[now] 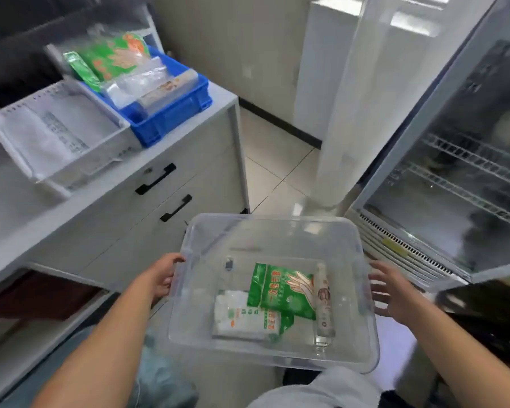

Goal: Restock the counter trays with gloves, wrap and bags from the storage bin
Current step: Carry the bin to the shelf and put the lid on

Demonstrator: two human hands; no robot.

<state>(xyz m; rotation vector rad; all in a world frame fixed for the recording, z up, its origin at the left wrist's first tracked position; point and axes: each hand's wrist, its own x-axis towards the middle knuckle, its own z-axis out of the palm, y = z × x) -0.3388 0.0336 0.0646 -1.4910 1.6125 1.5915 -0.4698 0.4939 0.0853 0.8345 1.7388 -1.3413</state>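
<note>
The clear bin [277,231] is gripped at its edge by the left hand [159,278]; the right hand [390,291] is spread wide beside it. Its green glove pack [280,290] is probably to be lifted next toward the blue tray [171,119].

Clear plastic bin [277,231], low centre, open top. Inside: green glove packet [277,290] flat at centre; white bag pack [242,319] at its 7 o'clock, overlapping; wrap roll [324,304] at 3 o'clock, lengthwise. Blue tray [171,116] at 10 o'clock on counter, full; white tray [56,128] just left.
</note>
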